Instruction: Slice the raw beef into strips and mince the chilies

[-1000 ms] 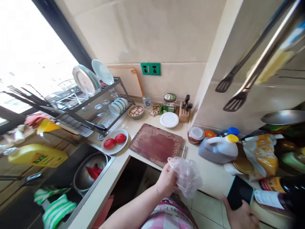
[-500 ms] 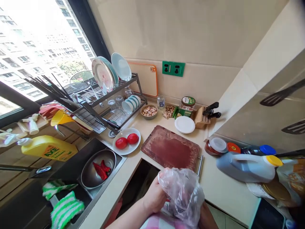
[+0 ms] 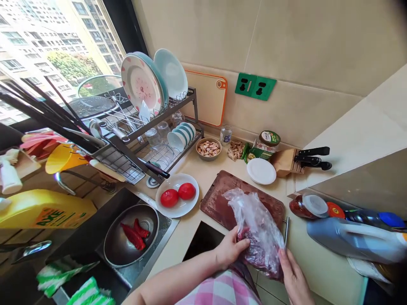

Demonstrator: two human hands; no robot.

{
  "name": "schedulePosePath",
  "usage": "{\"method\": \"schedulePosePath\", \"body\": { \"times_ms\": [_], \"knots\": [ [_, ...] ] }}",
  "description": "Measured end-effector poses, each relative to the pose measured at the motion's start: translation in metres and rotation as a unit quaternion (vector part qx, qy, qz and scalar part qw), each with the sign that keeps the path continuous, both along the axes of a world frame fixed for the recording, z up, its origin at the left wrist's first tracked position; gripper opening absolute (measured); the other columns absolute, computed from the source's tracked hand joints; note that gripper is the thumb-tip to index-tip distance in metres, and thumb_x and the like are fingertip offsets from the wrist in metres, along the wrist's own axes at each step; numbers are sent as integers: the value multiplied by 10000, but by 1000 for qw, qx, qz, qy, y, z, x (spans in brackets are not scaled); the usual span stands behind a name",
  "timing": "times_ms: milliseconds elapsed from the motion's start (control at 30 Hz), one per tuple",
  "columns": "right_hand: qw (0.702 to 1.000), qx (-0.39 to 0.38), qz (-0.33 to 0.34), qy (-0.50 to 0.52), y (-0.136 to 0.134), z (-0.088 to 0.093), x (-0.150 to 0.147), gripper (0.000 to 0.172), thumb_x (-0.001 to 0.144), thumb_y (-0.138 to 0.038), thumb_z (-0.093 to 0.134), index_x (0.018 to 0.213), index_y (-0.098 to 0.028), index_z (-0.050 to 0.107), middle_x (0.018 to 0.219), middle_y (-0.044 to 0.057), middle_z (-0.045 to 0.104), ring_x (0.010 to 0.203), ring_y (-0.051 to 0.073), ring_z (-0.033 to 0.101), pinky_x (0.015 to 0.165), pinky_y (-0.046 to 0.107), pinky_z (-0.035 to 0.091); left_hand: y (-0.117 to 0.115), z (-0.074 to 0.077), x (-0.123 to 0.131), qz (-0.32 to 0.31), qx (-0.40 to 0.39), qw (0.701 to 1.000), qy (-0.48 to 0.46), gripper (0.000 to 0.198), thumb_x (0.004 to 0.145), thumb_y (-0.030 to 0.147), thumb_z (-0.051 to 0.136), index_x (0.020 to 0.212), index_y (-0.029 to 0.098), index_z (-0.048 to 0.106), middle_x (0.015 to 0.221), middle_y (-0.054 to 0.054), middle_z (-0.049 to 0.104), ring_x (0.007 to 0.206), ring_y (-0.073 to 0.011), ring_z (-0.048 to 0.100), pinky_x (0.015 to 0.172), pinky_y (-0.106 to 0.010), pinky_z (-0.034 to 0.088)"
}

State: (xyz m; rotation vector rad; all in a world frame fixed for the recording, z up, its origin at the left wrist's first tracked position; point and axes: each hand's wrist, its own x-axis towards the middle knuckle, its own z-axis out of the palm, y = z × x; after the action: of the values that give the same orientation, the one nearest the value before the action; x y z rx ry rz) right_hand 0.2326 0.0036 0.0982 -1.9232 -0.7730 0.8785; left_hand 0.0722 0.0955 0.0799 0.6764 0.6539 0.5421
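Bag (image 3: pixel 258 220), clear crinkled plastic, dark red inside, left hand (image 3: pixel 229 250) gripping it, right hand (image 3: pixel 294 279) open against it

Head view looks down, close, over the counter (image 3: pixel 190 220)

The plastic bag (image 3: pixel 257 228) at lower centre covers the near right part of the cutting board (image 3: pixel 219 199). Its dark red contents show only dimly through the film. The bottom edge cuts off the right hand (image 3: pixel 294 279). A large jug (image 3: pixel 356 239) runs off the right edge, and a yellow bottle (image 3: pixel 41 209) runs off the left.
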Motion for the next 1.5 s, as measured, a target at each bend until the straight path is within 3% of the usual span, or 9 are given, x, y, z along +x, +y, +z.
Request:
{"method": "schedulePosePath", "body": {
  "times_ms": [100, 167, 367, 500, 767, 1000, 1300, 1400, 1500],
  "knots": [
    [1000, 10, 7, -13, -4, 4, 2, 692, 712, -549, 550, 1297, -216, 389, 1211, 71, 568, 1097, 220, 531, 838, 288, 488, 11, 6, 2, -32, -44, 998, -38, 539, 600, 418, 737, 1030, 133, 582, 820, -45, 621, 657, -126, 569, 641, -253, 463],
    [999, -11, 27, -24, -8, 7, 10, 613, 699, -564, 548, 1197, -208, 502, 1193, 68, 582, 1103, 227, 525, 866, 279, 469, 16, 11, 3, -39, -67, 995, -68, 527, 583, 379, 759, 1010, 112, 605, 844, -68, 634, 715, -141, 588, 690, -257, 459],
    [985, -83, 4, -154, -9, 24, 45, 465, 693, -629, 496, 802, -204, 649, 822, 56, 693, 753, 208, 629, 651, 229, 495, 19, 13, 16, -94, -143, 984, -51, 479, 622, 410, 722, 982, 116, 606, 719, -62, 650, 500, -119, 576, 466, -219, 424],
    [967, -4, -10, -253, 7, 47, 52, 399, 759, -582, 464, 669, -213, 584, 599, 31, 626, 578, 163, 589, 567, 212, 454, 23, 8, 21, -115, -229, 967, -7, 472, 720, 534, 576, 794, 70, 617, 557, -66, 612, 447, -134, 584, 394, -197, 388],
    [967, 133, 144, -164, 84, 103, 41, 365, 845, -432, 451, 562, -200, 452, 488, -39, 475, 475, 90, 465, 487, 184, 378, 27, 10, 16, -211, -210, 954, 34, 689, 753, 718, 246, 662, 118, 573, 432, -62, 585, 364, -153, 555, 303, -189, 312],
    [905, 195, 208, -316, 105, 111, 50, 384, 857, -353, 448, 513, -183, 422, 472, -50, 405, 466, 68, 365, 484, 191, 297, 30, 15, 19, -101, -250, 962, 46, 609, 783, 656, 315, 541, 132, 510, 376, -32, 523, 311, -129, 509, 302, -185, 279],
    [881, 281, 370, -90, 101, 117, 17, 344, 897, -365, 360, 608, -191, 429, 609, -23, 389, 567, 97, 389, 530, 219, 326, 28, 28, 27, -17, -264, 954, -139, 507, 763, 536, 500, 1000, 100, 605, 892, -124, 665, 799, -242, 646, 725, -359, 488],
    [847, 251, 462, -79, 89, 101, 16, 416, 869, -470, 382, 574, -187, 457, 606, -10, 427, 592, 111, 429, 553, 230, 355, 36, 21, 34, 131, -221, 961, -103, 290, 671, 368, 666, 812, 116, 644, 710, -64, 667, 677, -194, 631, 705, -317, 488],
    [886, 214, 388, -134, 86, 82, 36, 390, 826, -531, 430, 666, -199, 560, 674, 22, 531, 658, 144, 506, 605, 248, 411, 49, 17, 29, 286, -99, 953, -30, 271, 588, 221, 740, 825, 130, 643, 769, -54, 679, 723, -187, 624, 731, -297, 479]
  ]
}}
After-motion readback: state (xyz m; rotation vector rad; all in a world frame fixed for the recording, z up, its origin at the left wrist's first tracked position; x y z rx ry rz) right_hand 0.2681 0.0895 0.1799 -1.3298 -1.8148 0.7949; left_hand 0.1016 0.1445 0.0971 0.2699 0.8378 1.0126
